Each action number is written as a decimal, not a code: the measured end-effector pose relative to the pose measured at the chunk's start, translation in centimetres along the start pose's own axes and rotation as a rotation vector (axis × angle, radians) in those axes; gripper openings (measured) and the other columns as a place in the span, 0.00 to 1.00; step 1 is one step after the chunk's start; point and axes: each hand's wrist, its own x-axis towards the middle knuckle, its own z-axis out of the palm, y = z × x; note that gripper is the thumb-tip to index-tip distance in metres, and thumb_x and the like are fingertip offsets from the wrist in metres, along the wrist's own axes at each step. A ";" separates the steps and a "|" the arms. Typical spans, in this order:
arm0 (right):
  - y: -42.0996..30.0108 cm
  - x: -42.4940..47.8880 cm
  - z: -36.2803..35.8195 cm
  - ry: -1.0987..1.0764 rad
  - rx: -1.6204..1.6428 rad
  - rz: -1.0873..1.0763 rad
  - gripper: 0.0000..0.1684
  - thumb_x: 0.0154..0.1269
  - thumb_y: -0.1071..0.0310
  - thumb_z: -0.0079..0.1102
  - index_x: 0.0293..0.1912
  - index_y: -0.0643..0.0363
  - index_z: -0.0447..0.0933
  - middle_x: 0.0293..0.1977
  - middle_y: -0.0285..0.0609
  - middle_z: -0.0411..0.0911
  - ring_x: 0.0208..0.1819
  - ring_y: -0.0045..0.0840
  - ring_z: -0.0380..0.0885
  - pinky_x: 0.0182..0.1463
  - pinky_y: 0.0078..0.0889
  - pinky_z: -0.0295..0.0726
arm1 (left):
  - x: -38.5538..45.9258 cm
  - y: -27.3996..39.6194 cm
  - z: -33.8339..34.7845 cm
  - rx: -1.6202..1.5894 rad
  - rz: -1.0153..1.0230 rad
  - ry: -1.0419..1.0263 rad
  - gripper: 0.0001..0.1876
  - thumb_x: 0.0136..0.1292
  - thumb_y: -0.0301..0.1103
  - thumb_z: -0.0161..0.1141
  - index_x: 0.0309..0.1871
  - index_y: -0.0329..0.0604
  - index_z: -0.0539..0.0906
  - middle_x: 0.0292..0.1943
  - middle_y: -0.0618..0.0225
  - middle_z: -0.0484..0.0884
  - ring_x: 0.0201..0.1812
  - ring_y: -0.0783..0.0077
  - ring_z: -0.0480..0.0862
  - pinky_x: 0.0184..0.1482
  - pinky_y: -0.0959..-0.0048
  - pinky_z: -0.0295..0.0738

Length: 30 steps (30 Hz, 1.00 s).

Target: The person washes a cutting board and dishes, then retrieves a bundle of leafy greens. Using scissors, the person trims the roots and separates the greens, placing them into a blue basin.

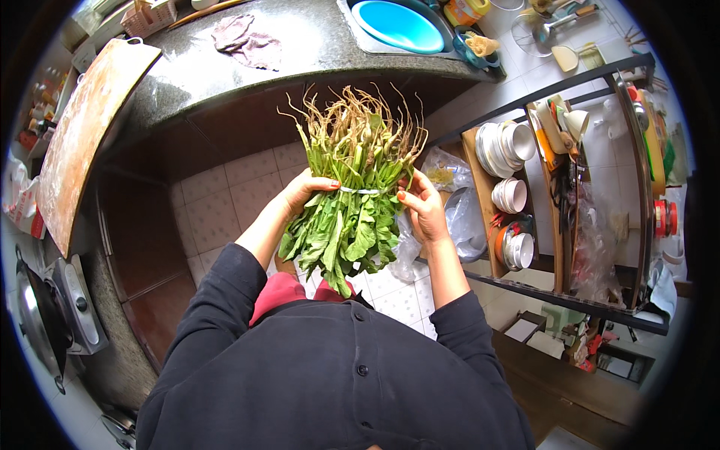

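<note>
A tied bunch of leafy greens (354,225) hangs in the air before me, its tangled brown roots (360,112) pointing away and its leaves toward my body. A pale tie band (363,191) circles the stems at the middle. My left hand (306,191) grips the bunch from the left, thumb lying over the stems beside the band. On the other side my right hand (423,205) holds it, thumb and fingertips near the band's right end. The fingers under the bunch are hidden by leaves and stems.
Ahead runs a stone counter (191,73) with a crumpled cloth (247,42) and a blue basin (398,25) in the sink. A large cutting board (93,135) stands at left, near a gas stove (79,306) with a wok (39,315). At right, a shelf rack (489,225) bears stacked bowls (516,140).
</note>
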 end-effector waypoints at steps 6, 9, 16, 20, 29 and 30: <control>0.2 -1.7 -1.3 -0.015 -0.027 -0.025 0.32 0.56 0.74 0.62 0.62 0.63 0.65 0.55 0.42 0.72 0.56 0.23 0.70 0.57 0.26 0.71 | -0.2 -0.1 -4.1 0.167 -0.020 0.157 0.18 0.47 0.31 0.64 0.43 0.34 0.79 0.34 0.63 0.84 0.33 0.70 0.84 0.41 0.72 0.79; 1.4 -2.4 -2.9 0.065 -0.023 -0.019 0.25 0.61 0.72 0.60 0.57 0.64 0.70 0.48 0.40 0.76 0.49 0.21 0.74 0.52 0.24 0.75 | -0.8 0.4 -3.5 0.091 -0.051 0.124 0.18 0.48 0.31 0.63 0.44 0.34 0.79 0.34 0.63 0.84 0.32 0.70 0.84 0.39 0.72 0.79; -0.9 -7.9 -9.6 0.527 -0.388 -0.080 0.08 0.61 0.70 0.60 0.30 0.65 0.81 0.26 0.35 0.80 0.27 0.15 0.75 0.34 0.19 0.75 | -0.5 1.2 -5.2 0.103 -0.123 0.065 0.27 0.47 0.34 0.63 0.53 0.33 0.74 0.39 0.61 0.83 0.37 0.66 0.83 0.44 0.67 0.79; -8.1 -8.0 -21.0 0.839 -0.728 -0.420 0.07 0.56 0.70 0.63 0.26 0.62 0.79 0.23 0.37 0.80 0.26 0.15 0.75 0.31 0.25 0.73 | 0.3 1.5 -5.5 0.121 -0.114 0.053 0.27 0.47 0.33 0.63 0.53 0.32 0.73 0.38 0.60 0.83 0.35 0.67 0.83 0.41 0.69 0.80; -19.0 -4.9 -30.4 1.207 -1.214 -0.414 0.08 0.54 0.64 0.61 0.27 0.59 0.81 0.25 0.48 0.81 0.29 0.38 0.81 0.36 0.37 0.77 | 0.6 0.5 -3.7 0.108 -0.119 0.125 0.28 0.46 0.33 0.63 0.53 0.33 0.73 0.39 0.60 0.82 0.36 0.66 0.83 0.43 0.69 0.80; -19.0 -4.1 -30.1 1.194 -1.225 -0.383 0.10 0.55 0.63 0.63 0.28 0.59 0.81 0.24 0.47 0.80 0.28 0.36 0.80 0.35 0.36 0.76 | 0.4 0.9 -2.8 0.135 -0.104 0.141 0.28 0.46 0.34 0.63 0.53 0.33 0.73 0.39 0.61 0.82 0.37 0.66 0.83 0.43 0.69 0.80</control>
